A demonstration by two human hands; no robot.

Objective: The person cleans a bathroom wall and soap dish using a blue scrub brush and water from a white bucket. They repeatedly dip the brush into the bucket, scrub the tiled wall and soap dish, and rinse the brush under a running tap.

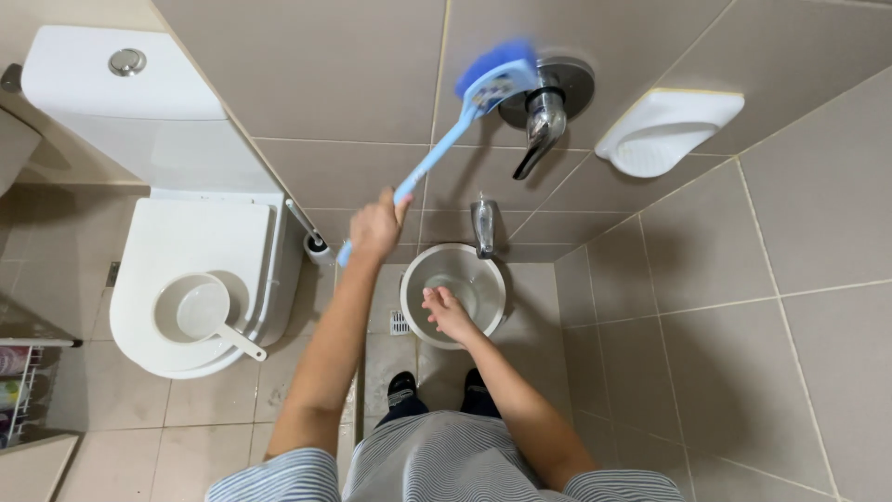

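My left hand [376,226] grips the light blue handle of a long brush [444,149]. Its blue bristle head is blurred and lies against the tiled wall beside the chrome mixer tap [546,110]. My right hand [450,312] hangs over the grey bucket [420,270] on the floor, fingers loosely curled, with nothing in it. A chrome spout [483,226] sticks out of the wall just above the bucket.
A white toilet [200,265] with its lid down stands at the left, and a white dipper [197,311] rests on the lid. A white soap dish [667,130] is fixed to the wall at the right. A floor drain [400,323] lies by the bucket.
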